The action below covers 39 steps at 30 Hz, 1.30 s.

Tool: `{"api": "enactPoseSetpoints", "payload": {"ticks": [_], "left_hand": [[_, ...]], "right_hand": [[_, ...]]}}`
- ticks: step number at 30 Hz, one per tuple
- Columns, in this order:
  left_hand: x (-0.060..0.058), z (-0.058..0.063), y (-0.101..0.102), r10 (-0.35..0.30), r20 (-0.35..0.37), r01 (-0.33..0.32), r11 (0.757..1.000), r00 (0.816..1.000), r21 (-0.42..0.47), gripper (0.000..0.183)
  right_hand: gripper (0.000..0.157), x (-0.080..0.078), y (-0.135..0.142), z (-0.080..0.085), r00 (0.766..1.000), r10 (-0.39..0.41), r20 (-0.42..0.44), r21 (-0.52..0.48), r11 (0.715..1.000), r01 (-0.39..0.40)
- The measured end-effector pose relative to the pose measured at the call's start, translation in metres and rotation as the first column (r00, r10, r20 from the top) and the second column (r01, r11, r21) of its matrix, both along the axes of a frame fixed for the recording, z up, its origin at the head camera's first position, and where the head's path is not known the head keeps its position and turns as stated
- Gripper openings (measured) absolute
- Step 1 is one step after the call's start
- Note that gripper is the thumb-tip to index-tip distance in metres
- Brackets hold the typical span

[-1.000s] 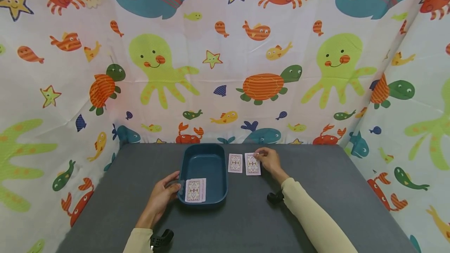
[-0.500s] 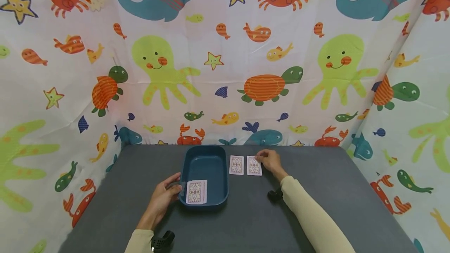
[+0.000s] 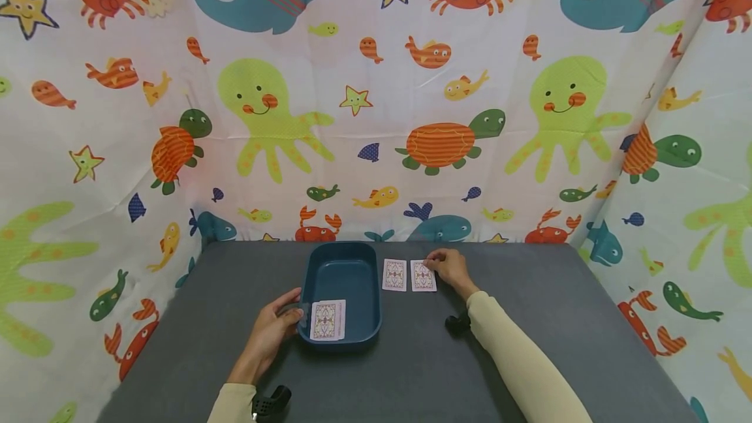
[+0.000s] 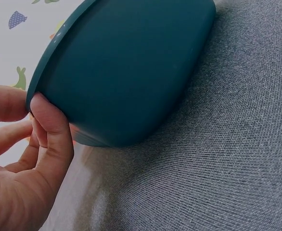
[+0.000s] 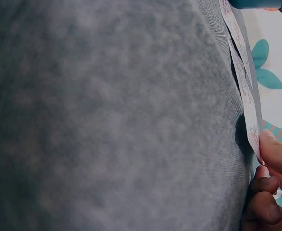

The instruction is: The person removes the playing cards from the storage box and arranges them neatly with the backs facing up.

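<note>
A playing card [image 3: 422,277], back side up, lies to the right of another face-down card [image 3: 394,275]. My right hand [image 3: 451,267] pinches its right edge between thumb and fingers. In the right wrist view that edge of the pinched card [image 5: 249,115] is tilted up off the cloth. My left hand [image 3: 271,328] holds the left side of a dark blue tray [image 3: 378,305], thumb outside the wall and fingers at the rim. Up close, the left wrist view shows the thumb [image 4: 52,120] against the tray's outer wall [image 4: 126,72].
Several face-down cards [image 3: 327,320] lie in a loose stack at the tray's near left corner. Grey cloth [image 3: 411,371] covers the table. A curtain [image 3: 364,168] with sea animals hangs behind the table's far edge.
The card at my right hand looks slightly smaller in outline than a second ago. Both hands keep almost the same places, and the view has shifted a little.
</note>
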<state>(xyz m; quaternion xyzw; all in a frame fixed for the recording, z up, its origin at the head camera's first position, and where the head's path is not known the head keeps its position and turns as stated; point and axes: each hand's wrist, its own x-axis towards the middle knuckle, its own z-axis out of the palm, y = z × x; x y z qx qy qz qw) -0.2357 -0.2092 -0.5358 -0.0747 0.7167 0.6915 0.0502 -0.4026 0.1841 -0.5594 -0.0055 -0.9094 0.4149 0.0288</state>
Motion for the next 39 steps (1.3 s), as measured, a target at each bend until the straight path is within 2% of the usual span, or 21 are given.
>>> {"api": "enactPoseSetpoints", "payload": {"ticks": [5,11,17,22,28,39], "left_hand": [[0.0,-0.001,0.001,-0.002,-0.003,0.002,1.0,1.0,-0.003,0.052],[0.0,-0.004,0.002,-0.001,-0.002,0.001,1.0,1.0,0.008,0.052],[-0.001,-0.002,0.002,0.002,-0.003,-0.002,1.0,1.0,0.017,0.052],[-0.001,0.0,0.002,0.007,0.004,-0.007,1.0,1.0,0.013,0.052],[0.0,0.001,0.002,0.006,0.009,-0.007,1.0,1.0,0.007,0.051],[-0.001,0.001,0.001,0.01,0.013,-0.01,1.0,1.0,0.0,0.052]], "right_hand": [[0.018,0.001,0.002,0.0,1.0,-0.009,-0.03,0.02,1.0,0.01],[0.024,0.004,0.005,-0.001,0.999,-0.039,-0.025,0.004,0.999,0.039],[0.03,0.009,0.004,0.007,0.998,-0.052,-0.032,-0.05,0.997,0.051],[0.031,0.02,0.004,0.015,0.999,-0.037,-0.032,-0.118,0.992,0.033],[0.033,0.035,0.0,0.026,0.998,-0.018,-0.068,-0.125,0.992,0.009],[0.031,0.063,-0.016,0.044,0.992,0.018,-0.125,-0.203,0.978,-0.043]]}}
